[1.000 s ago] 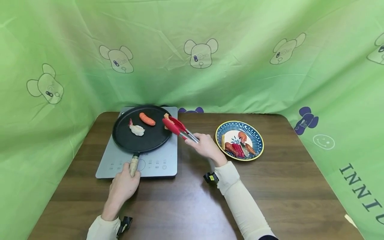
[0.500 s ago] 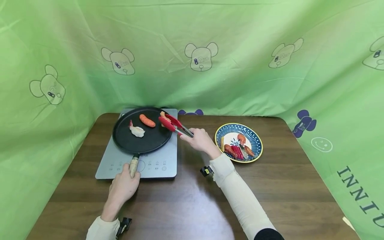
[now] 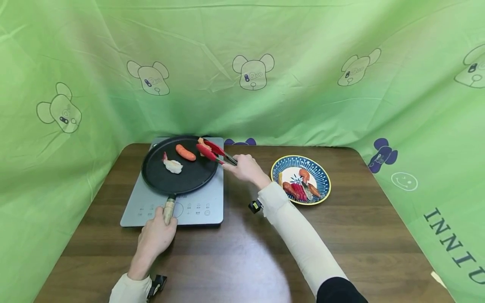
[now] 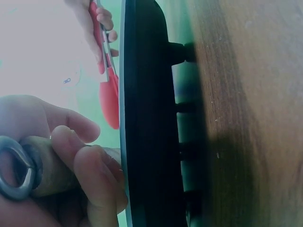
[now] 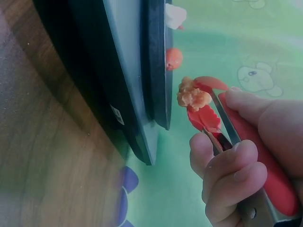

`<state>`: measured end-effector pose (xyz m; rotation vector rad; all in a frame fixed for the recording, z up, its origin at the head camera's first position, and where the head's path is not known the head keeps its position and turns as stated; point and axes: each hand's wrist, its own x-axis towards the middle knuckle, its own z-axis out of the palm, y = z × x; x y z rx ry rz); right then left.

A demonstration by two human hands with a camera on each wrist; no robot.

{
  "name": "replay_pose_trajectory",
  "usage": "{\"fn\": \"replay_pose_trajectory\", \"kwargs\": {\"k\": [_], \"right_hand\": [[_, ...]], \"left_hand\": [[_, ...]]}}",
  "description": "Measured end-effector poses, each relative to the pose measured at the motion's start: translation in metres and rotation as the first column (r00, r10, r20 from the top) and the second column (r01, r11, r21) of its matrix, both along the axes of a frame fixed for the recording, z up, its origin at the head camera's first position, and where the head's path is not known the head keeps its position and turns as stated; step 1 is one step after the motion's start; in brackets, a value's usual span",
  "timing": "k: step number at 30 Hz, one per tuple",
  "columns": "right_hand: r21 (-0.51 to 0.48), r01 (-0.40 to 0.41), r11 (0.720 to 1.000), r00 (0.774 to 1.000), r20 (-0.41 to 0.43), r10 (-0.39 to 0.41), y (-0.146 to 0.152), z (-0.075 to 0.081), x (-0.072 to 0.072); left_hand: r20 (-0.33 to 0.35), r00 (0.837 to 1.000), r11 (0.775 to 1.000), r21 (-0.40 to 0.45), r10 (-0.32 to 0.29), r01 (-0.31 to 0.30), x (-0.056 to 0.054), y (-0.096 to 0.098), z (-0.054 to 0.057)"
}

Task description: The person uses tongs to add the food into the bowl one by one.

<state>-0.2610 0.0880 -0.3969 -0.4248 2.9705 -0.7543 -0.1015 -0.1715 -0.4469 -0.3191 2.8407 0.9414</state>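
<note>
Along the wood table [image 3: 235, 256], your left hand [image 3: 157, 233] grips the handle [image 3: 169, 206] of the pan [image 3: 178, 183]. Several pieces [image 3: 299, 191] remain on the plate [image 3: 322, 176]; your right hand [image 3: 247, 169] curls round the tongs [image 3: 206, 152]. Shrimp [image 3: 173, 166] and sausage [image 3: 185, 152] already lie in the pan, while the chunk [image 5: 193, 94] (not yet down) hangs just above it, pinched between narrowly parted tips [image 5: 203, 118].

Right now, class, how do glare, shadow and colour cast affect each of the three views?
Head: pale glare on the nearer table, soft shadow just left of the right sleeve; left wrist: curtain washed out nearly white at upper left, cooktop almost black; right wrist: bluish cast on the cooktop, pale curtain behind the tongs.
</note>
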Motion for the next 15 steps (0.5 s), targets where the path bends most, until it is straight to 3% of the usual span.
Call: {"fn": "replay_pose_trajectory", "kwargs": {"k": [15], "right_hand": [[0.041, -0.01, 0.999, 1.0, 0.017, 0.01, -0.012, -0.005, -0.008]], "left_hand": [[-0.01, 1.0, 1.0, -0.01, -0.007, 0.007, 0.0, 0.0, -0.001]]}}
